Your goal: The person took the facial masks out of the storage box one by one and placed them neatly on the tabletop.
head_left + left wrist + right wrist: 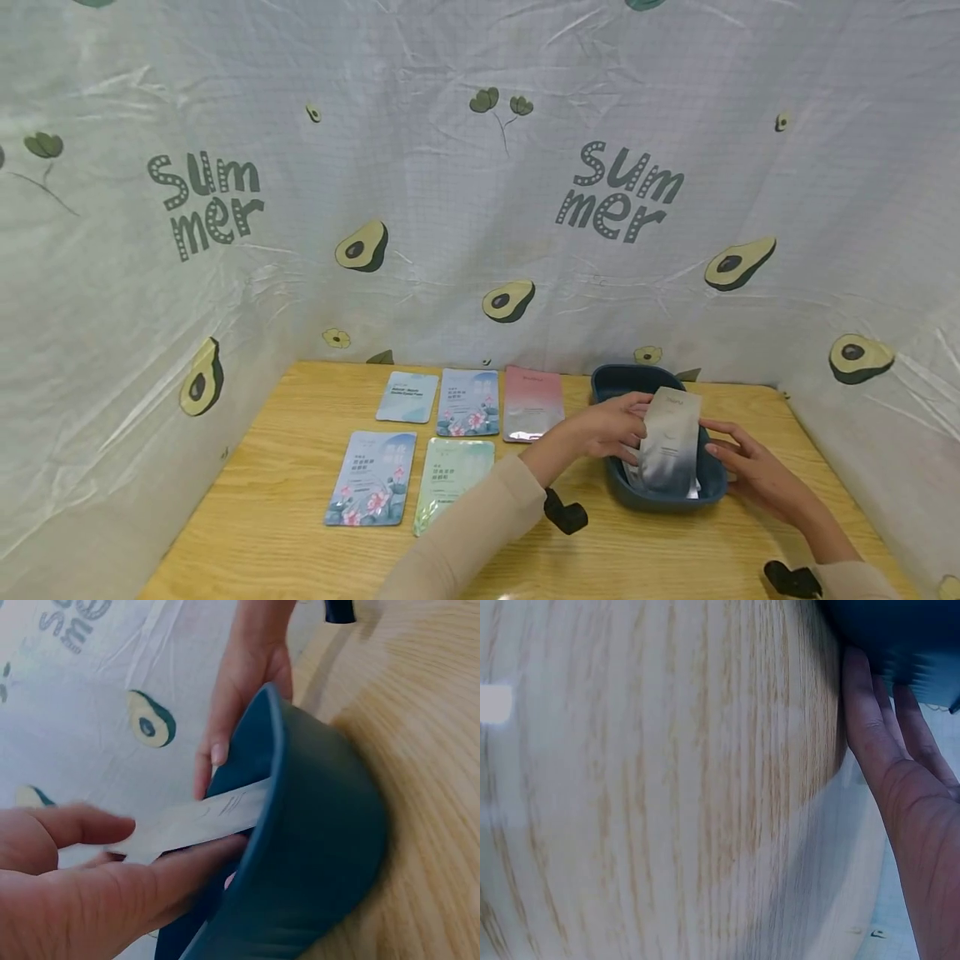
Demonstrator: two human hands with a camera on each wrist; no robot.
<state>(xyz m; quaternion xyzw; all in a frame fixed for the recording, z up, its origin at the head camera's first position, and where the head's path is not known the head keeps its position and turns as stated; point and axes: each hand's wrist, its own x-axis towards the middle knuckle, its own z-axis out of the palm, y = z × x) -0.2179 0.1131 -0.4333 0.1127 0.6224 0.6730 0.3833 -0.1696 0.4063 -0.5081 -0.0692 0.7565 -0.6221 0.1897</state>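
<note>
A silver-grey face mask sachet stands tilted in a dark blue plastic bin at the right of the table. My left hand reaches over the bin's left side and pinches the sachet's left edge. In the left wrist view the sachet passes between the left hand's thumb and fingers, its lower part hidden by the bin wall. My right hand grips the bin's right wall, thumb over the rim. Its fingers lie along the outside in the right wrist view. Other packets inside the bin are mostly covered.
Left of the bin, several flat sachets lie in two rows: a pale blue one, a blue floral one, a pink one, a larger blue floral one and a green one. A patterned curtain encloses the wooden table.
</note>
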